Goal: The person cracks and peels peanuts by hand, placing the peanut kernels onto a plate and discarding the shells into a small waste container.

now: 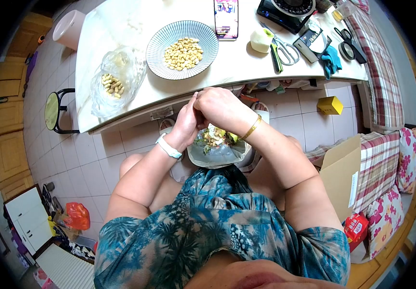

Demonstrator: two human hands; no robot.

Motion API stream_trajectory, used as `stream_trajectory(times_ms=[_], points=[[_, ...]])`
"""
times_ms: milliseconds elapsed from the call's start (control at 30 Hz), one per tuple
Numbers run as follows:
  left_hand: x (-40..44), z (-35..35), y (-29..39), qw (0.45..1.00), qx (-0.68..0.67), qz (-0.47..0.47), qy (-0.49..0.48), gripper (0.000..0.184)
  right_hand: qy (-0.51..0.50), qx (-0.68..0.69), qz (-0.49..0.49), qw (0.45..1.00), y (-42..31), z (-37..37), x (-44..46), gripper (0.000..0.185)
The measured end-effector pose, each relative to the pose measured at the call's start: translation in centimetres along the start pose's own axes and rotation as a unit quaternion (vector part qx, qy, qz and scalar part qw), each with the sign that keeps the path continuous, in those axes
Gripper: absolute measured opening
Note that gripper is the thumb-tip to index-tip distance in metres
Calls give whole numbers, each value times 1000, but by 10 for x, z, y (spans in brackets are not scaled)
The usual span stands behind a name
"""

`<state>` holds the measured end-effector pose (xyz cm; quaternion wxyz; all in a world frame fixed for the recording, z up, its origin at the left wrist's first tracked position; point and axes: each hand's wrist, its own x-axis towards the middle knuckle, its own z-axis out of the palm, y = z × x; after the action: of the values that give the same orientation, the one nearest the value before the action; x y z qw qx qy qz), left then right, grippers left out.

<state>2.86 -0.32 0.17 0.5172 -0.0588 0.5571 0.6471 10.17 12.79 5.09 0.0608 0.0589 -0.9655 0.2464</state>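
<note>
My left hand (187, 124), with a white watch on the wrist, and my right hand (217, 107), with a gold bracelet, are pressed together at the table's front edge. Their fingers are closed and curled inward; whatever lies between them is hidden. Just below them, between my knees, a lined bin (220, 156) holds shells and scraps. On the table beyond stands a striped bowl (153, 43) with pale shelled peanuts (183, 53) in it. To its left lies a clear plastic bag (133, 67) with unshelled peanuts (112, 85).
A phone (226, 19) lies behind the bowl. Scissors (289, 53), a green-handled peeler or knife (276, 57), a tape roll (347, 50) and a blue glove (332, 60) lie at right. A stool (52, 111) stands left; a cardboard box (340, 173) sits right.
</note>
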Motion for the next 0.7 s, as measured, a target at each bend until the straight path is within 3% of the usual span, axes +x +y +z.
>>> stream_trajectory(times_ms=[133,367,700], points=[[-3,0,4,1000,4,-4,-10,47,-44,4,29,999,-3,-7,2,13],[-1,-1,1,1000,0,-10,-16,47,-13,12,14,1000,2,2,-1,13],[-1,0,0,1000,4,-10,-12,45,-54,4,22,998,0,-4,-1,14]])
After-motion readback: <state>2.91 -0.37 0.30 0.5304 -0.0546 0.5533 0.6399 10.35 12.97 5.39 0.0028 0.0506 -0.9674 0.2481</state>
